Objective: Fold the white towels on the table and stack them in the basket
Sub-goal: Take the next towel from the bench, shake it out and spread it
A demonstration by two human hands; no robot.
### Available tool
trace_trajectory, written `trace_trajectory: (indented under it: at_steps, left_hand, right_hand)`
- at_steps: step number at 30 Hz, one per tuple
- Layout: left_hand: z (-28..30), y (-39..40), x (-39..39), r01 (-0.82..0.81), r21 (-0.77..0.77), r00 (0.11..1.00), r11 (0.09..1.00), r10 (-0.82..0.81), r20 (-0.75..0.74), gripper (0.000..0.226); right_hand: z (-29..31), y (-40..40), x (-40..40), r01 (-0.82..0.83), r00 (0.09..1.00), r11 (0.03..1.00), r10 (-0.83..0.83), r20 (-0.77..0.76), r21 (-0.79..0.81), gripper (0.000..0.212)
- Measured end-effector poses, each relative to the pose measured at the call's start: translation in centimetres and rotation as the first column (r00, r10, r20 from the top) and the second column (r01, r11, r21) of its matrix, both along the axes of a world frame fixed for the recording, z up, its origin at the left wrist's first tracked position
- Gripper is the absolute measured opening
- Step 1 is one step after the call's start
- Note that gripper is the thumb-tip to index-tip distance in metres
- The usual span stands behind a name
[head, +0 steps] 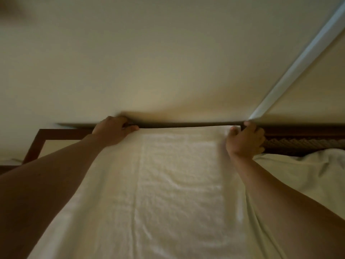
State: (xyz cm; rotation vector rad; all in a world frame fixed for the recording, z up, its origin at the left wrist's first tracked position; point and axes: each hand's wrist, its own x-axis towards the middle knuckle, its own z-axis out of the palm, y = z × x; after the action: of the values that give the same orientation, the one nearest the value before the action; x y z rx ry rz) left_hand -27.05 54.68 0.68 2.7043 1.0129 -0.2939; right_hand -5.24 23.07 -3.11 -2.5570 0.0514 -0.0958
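- While both arms reach forward in the head view, the white towel (pixel 179 184) lies spread between them, running from the 6 o'clock edge of the frame up to its far edge near the centre.
- The left hand (pixel 113 130) sits at about 9 o'clock from the centre, fingers curled over the towel's far left corner and thumb stretched along the edge, gripping the cloth.
- The right hand (pixel 245 140) sits at about 3 o'clock from the centre, fingers curled and pinching the towel's far right corner, with the thumb on the near side of the cloth.
- Between the two hands the far edge is pulled into a nearly straight line, and a dark gap shows just beyond it.
- The towel's middle band is brighter and lightly wrinkled; its side parts fall away under the forearms.
- A second white cloth (pixel 308 171) lies crumpled at 4 o'clock, just beside the right wrist; whether it is another towel I cannot tell.
- A dark woven rim (pixel 302 144), perhaps the basket, shows at 3 o'clock behind the right hand, touching the crumpled cloth.
- A dark wooden frame (pixel 37 143) stands at 9 o'clock, beyond the left forearm.
- A pale wall (pixel 168 53) fills the upper half, with a white trim strip (pixel 298 68) slanting at 2 o'clock.
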Motion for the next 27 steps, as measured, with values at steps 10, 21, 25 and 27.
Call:
trace_trajectory:
  at_steps: [10,21,25,27]
  left_hand:
    - [2.2,3.5,-4.8,-0.203,-0.692,0.888,0.693,0.428,0.168,0.044]
    - [1.6,9.7,-14.4,-0.061,-0.659,0.992,0.75,-0.029,-0.125,0.036]
    - [2.3,13.1,-17.1,-0.031,-0.614,0.96,0.789,-0.148,-0.239,0.027]
    - [2.5,15.5,-17.1,0.044,-0.486,0.945,0.873,-0.194,-0.263,0.028]
  right_hand:
    - [1.2,14.5,-17.6,-0.884,0.464,0.432,0.857,-0.223,-0.18,0.051]
    - [0.0,17.5,-20.8,-0.757,0.649,0.549,0.693,-0.315,-0.354,0.069]
    - [0.1,17.5,-21.2,-0.738,0.669,0.562,0.685,-0.291,-0.374,0.069]
    - [0.0,17.5,-21.2,-0.735,0.671,0.563,0.685,-0.285,-0.378,0.069]
